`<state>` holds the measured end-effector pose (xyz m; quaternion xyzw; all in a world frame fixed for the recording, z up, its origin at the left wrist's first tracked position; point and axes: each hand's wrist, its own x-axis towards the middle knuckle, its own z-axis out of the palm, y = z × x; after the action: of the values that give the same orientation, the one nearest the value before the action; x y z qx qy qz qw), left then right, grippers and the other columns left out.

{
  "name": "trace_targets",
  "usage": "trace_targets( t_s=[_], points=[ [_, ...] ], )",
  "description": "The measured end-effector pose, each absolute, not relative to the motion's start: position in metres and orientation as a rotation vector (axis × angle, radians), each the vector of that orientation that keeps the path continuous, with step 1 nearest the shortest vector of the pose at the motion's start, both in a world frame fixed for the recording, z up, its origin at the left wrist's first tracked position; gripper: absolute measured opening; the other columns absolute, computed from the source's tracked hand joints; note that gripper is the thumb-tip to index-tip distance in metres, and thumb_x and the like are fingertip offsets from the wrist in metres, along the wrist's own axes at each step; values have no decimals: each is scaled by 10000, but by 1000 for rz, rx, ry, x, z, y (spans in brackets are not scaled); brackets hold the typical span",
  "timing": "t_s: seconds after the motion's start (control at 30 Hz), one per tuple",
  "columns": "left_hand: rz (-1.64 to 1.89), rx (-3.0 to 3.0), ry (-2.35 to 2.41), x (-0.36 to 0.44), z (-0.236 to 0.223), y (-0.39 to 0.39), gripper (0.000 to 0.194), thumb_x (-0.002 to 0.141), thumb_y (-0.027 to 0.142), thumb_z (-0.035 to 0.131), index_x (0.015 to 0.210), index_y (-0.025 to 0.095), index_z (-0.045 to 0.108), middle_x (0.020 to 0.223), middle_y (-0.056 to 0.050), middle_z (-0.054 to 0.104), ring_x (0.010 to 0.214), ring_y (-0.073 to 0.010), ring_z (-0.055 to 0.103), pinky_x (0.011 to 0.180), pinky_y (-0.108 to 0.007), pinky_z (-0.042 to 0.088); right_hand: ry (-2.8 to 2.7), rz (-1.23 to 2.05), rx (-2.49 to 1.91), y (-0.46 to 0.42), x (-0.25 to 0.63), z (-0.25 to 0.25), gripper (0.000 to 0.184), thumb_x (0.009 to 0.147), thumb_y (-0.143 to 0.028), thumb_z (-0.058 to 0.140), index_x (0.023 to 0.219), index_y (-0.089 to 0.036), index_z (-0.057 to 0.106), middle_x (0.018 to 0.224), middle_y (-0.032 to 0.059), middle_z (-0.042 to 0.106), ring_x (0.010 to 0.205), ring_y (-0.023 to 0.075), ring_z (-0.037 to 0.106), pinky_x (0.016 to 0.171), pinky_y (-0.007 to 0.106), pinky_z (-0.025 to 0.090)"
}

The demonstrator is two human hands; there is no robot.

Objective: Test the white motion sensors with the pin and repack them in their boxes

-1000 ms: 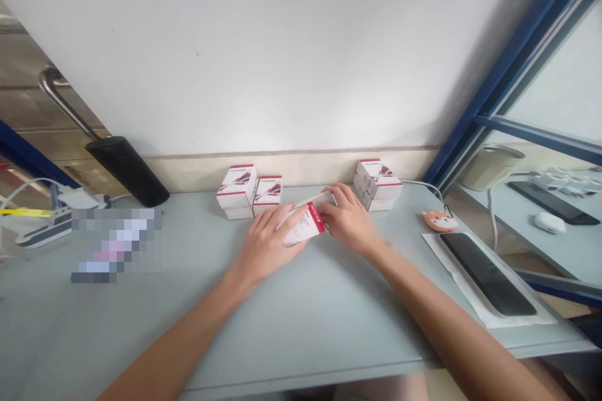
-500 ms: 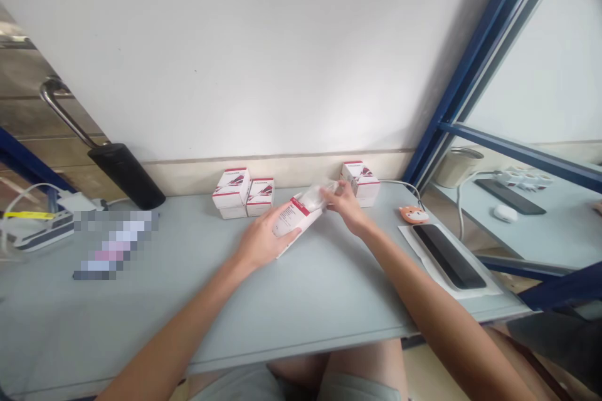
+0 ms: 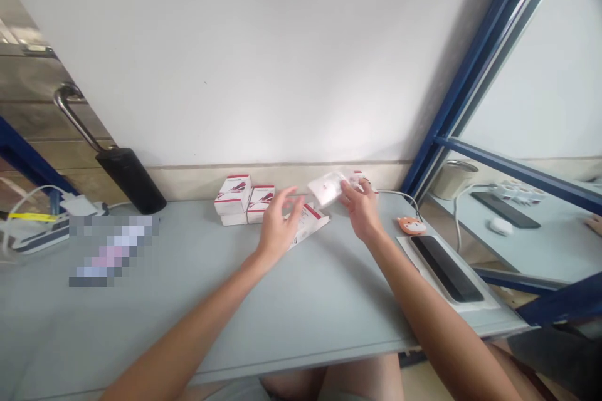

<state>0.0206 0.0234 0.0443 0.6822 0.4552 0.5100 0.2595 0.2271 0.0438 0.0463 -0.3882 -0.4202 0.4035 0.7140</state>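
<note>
My right hand (image 3: 361, 212) is raised above the grey table (image 3: 291, 313) and pinches a small white packet (image 3: 325, 188) in clear wrap. My left hand (image 3: 277, 225) hovers just left of it, fingers spread and holding nothing. Under that hand an open white-and-red carton (image 3: 310, 225) lies flat on the table. Two stacks of matching white-and-red boxes (image 3: 243, 200) stand by the wall to the left. Another such box (image 3: 359, 177) is partly hidden behind my right hand.
A black phone (image 3: 446, 260) lies on white paper at the right, with a small orange figure (image 3: 410, 225) beside it. A black cylinder with a metal handle (image 3: 130, 179) leans at the back left. A blurred patch (image 3: 111, 249) and white cables lie far left. A blue frame (image 3: 465, 75) borders the right.
My right hand has drawn the white packet out of the carton and lifted it. My left hand has let go of the carton, which now lies on the table.
</note>
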Motion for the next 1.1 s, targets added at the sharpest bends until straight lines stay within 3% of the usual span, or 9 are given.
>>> trace_targets(
  t_s=[0.17,0.3,0.4,0.5,0.63,0.73,0.87,0.97,1.1],
  points=[
    [960,1113,716,14,33,-3,558,1027,613,511,1382,201,632,1387,-160,682,1136,-293,732,992,-462,600,-1256,922,-862,26,213,56,379,833,-556,805,885,-217,644,886,30,732,817,197,700,732,330,585],
    [733,843,616,-2,17,-22,477,998,464,647,1396,201,630,1413,-153,668,1063,-268,762,966,-405,598,-1075,406,-844,21,218,72,253,958,-453,712,999,-241,580,873,12,678,732,186,691,635,325,573],
    [666,800,489,-5,16,-27,497,954,310,698,1435,238,595,1416,-134,671,1106,-289,757,999,-426,578,-859,-143,-725,32,223,70,241,977,-342,692,1084,-290,483,1122,56,610,983,239,715,829,458,627],
    [674,751,382,-9,23,-23,559,896,228,671,1446,243,574,1401,-139,690,1173,-332,731,1032,-491,555,-1133,-339,-863,50,218,48,232,973,-317,688,1110,-292,503,1296,113,569,1285,296,610,1075,571,526],
    [785,703,407,-18,33,-11,509,986,421,493,1444,209,566,1365,-168,708,1070,-330,743,981,-538,555,-1935,-2,-1104,60,203,17,322,1019,-354,605,1329,-271,585,1533,142,541,1509,340,442,1223,635,365],
    [814,703,475,-20,40,-6,517,1023,477,364,1399,199,583,1342,-165,711,1017,-320,734,948,-537,548,-1895,163,-1115,49,199,16,351,1052,-414,541,1371,-287,618,1585,101,522,1514,319,435,1250,596,330],
    [864,742,541,-15,45,-12,428,1017,343,376,1386,180,518,1254,-176,728,856,-283,724,848,-480,527,-1526,774,-1162,29,202,32,462,1063,-599,444,1242,-257,697,1134,84,736,987,233,689,938,420,544],
    [880,770,525,-11,41,-18,395,996,283,393,1376,199,463,1233,-161,720,837,-282,723,805,-437,504,-1486,1280,-1114,22,202,37,540,1034,-676,450,1113,-223,733,813,28,666,693,168,577,707,340,477],
    [862,834,526,-11,32,-19,369,997,280,406,1362,241,439,1172,-117,717,854,-279,719,806,-421,493,-1502,1449,-1100,23,200,35,550,985,-675,564,740,-196,678,642,-12,535,640,137,447,662,314,356]
  ],
)
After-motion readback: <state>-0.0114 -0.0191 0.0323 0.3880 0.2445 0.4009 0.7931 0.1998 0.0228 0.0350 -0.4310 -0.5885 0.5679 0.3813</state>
